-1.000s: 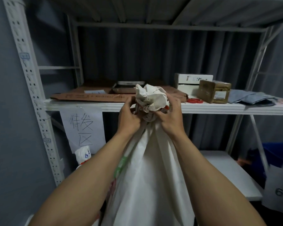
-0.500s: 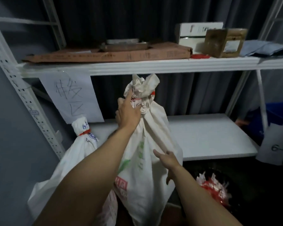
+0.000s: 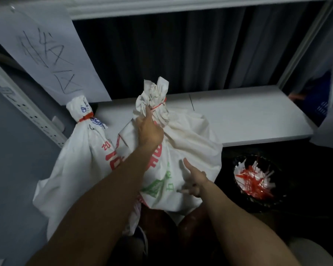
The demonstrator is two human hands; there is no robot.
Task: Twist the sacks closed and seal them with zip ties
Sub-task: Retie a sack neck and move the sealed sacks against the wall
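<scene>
A white sack (image 3: 188, 143) with red and green print stands in front of me, its twisted neck bound by a thin red zip tie (image 3: 157, 106). My left hand (image 3: 149, 129) grips the bunched neck just below the tie. My right hand (image 3: 193, 180) lies open against the sack's lower front, fingers spread. To the left leans a second white sack (image 3: 79, 156), its neck closed with a red zip tie (image 3: 86, 117).
A low white shelf (image 3: 248, 116) runs behind the sacks, with dark curtain beyond. A black bin (image 3: 258, 181) with red zip ties and white scraps sits on the floor at right. A handwritten paper sign (image 3: 46, 52) hangs from the upper shelf at left.
My right hand let go of the sack's neck and dropped to its lower front. The sack came down from shelf height toward the floor, and my view tilted downward.
</scene>
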